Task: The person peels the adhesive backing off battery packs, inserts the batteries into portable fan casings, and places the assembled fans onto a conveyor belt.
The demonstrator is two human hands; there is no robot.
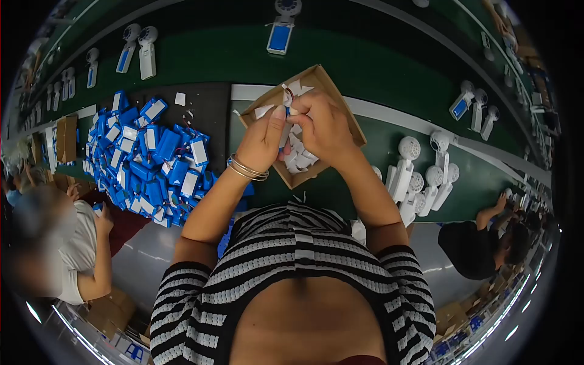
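Both of my hands meet over a shallow cardboard box (356, 126) with white paper pieces (298, 159) inside. My left hand (263, 139) is closed around a battery pack (285, 135), mostly covered by the fingers. At the pack's upper end, the fingertips of my right hand (321, 125) are pinched together close to my left thumb; what they hold is too small to make out. A thin dark red wire shows just above the fingertips. To the left lies a big pile of blue battery packs (155, 143), many with white labels.
White fan-shaped devices (401, 176) stand to the right of the box. More devices (280, 36) lie along the green belt (213, 58) beyond. A co-worker (85, 249) sits at the left, and another in black (471, 248) at the right.
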